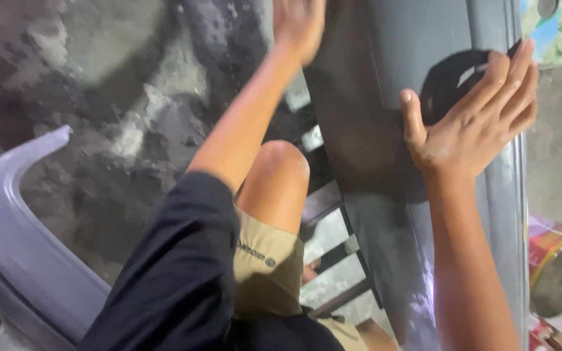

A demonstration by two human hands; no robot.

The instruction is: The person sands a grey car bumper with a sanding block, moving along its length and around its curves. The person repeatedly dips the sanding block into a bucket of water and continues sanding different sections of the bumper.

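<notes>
Grey, dull-finished car body panel [385,130] runs up the middle of the view, resting on a slatted frame [333,253] above a stained concrete floor [99,78]. The right hand [473,120] lies spread and flat against the panel, fingers together, thumb out, beside a dark round opening [450,81]. The left hand [297,23], blurred at the top edge, looks open near the panel's edge; its grip cannot be told. This reads as feeling or steadying the surface; moving on calls for even palm pressure. A curved grey panel [14,221] lies left, a paint tin [561,266] right.
</notes>
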